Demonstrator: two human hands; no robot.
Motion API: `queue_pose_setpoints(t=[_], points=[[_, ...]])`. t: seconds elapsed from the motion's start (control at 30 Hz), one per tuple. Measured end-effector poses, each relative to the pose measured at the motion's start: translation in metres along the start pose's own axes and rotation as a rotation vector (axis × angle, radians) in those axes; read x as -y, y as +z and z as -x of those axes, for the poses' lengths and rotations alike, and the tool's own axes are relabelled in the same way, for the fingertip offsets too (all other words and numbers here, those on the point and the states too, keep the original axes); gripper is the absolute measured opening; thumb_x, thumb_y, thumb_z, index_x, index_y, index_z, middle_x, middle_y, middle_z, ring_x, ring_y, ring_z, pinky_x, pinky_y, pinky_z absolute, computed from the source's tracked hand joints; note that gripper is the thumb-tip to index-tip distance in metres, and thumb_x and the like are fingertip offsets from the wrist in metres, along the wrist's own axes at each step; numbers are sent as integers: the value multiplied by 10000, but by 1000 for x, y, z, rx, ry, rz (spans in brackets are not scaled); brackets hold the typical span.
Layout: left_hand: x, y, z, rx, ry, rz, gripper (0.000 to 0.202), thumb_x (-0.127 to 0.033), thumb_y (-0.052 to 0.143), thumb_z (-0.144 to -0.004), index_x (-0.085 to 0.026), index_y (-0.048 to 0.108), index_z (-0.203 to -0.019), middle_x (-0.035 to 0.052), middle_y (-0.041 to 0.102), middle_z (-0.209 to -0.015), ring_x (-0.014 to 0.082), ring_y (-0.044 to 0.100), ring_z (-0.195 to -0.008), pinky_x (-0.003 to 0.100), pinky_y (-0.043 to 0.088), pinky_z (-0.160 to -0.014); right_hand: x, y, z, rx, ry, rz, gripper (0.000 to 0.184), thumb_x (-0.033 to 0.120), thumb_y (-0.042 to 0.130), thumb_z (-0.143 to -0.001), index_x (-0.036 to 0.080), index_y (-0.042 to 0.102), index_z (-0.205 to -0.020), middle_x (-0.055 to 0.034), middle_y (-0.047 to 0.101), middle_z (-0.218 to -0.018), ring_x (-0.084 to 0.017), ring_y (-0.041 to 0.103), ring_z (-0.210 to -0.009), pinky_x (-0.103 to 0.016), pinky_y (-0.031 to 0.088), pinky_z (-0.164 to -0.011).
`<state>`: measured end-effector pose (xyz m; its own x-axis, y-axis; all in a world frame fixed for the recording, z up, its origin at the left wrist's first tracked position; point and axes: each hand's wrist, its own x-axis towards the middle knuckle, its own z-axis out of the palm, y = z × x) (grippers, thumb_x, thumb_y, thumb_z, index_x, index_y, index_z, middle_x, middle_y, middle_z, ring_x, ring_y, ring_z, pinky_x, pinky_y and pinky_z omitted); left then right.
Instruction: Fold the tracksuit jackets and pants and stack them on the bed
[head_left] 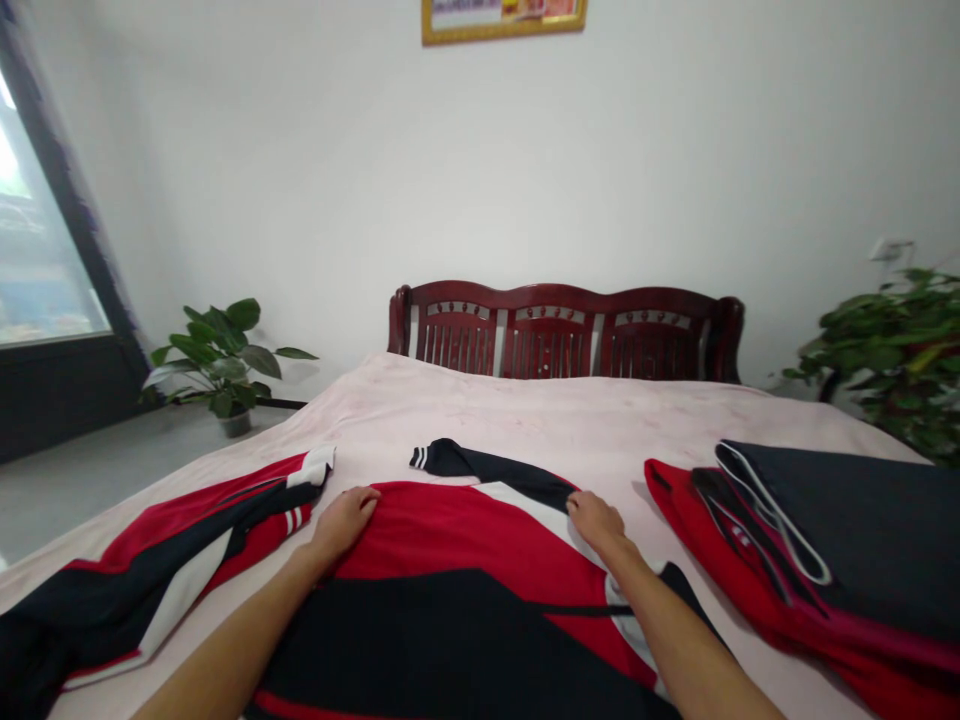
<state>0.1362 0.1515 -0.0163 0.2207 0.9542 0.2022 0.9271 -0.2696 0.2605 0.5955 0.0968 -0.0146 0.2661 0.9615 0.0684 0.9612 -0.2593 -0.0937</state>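
Red-black track jacket (pixel 450 590) on bedsheet (pixel 570 425); left hand (pixel 343 524), right hand (pixel 596 522) open, empty, flat at upper edge.

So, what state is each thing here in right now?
Left hand: resting on middle jacket
Right hand: resting on middle jacket
Middle jacket: spread flat
Left garment: laid out, sleeve across
Right garment: folded
Bed: sheeted, slightly rumpled
Potted plant: upright on floor

A red-and-black track jacket (pixel 450 640) with white panels lies spread flat on the pale pink bed (pixel 480 410), its black sleeve (pixel 487 464) with striped cuff folded across the red chest.
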Motion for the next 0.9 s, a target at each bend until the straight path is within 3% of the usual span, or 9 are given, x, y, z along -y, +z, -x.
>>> queue_pose_setpoints(t=[0.13, 0.27, 0.4, 0.53, 0.6, 0.73, 0.9], points=[[-2, -13, -23, -55, -44, -7, 424, -187, 428, -884, -151, 598, -1271, 114, 601, -1349, 209, 584, -1205, 328, 394, -1060, 8, -15, -12, -111, 38, 9, 404, 242, 405, -931, 190, 613, -1273, -149, 621, -1298, -272, 555, -1209, -382, 415, -966], [-10, -10, -38, -24, -46, -15, 578, -144, 527, -806, -170, 502, -1382, 115, 540, -1423, 204, 539, -1269, 318, 363, -1087, 15, -13, -25, -97, 72, 2, 439, 286, 517, -890, 153, 577, -1304, -188, 616, -1290, -299, 557, -1204, -408, 430, -953], [-13, -1, -42, 45, -87, -32, 657, -134, 588, -745, -140, 489, -1395, 136, 642, -1269, 208, 633, -1115, 288, 435, -981, 18, -2, -34, -38, 112, -34, 384, 190, 545, -832, 73, 642, -1185, -234, 683, -1109, -341, 611, -1101, -430, 477, -856], [-16, -2, -39, 55, -99, -48, 423, -138, 515, -792, -173, 653, -1189, 106, 686, -1126, 213, 651, -1037, 295, 452, -921, 16, 0, -37, -61, 92, -101, 329, 120, 491, -810, 104, 704, -1061, -213, 692, -1093, -330, 621, -1073, -403, 478, -845], [-18, -8, -33, 48, -86, -45, 330, -155, 475, -826, -190, 696, -1069, 93, 688, -1056, 214, 649, -1007, 301, 454, -900, 13, -5, -35, -89, 71, -156, 362, 115, 486, -794, 145, 705, -1080, -174, 700, -1100, -291, 630, -1058, -360, 470, -857], [-16, -21, -5, 31, -25, -24, 302, -154, 445, -860, -225, 686, -1027, 63, 656, -1060, 191, 615, -1033, 282, 435, -907, -2, -16, -20, -125, 8, -286, 397, 121, 457, -770, 180, 702, -1077, -114, 713, -1102, -229, 639, -1034, -281, 460, -853], [-10, -28, 49, 85, 138, -100, 290, -115, 434, -840, -249, 644, -989, 38, 634, -1024, 186, 625, -890, 288, 444, -774, -30, -11, 17, -51, -111, -409, 345, 90, 449, -670, 193, 721, -856, -38, 744, -841, -188, 674, -836, -237, 470, -738]])
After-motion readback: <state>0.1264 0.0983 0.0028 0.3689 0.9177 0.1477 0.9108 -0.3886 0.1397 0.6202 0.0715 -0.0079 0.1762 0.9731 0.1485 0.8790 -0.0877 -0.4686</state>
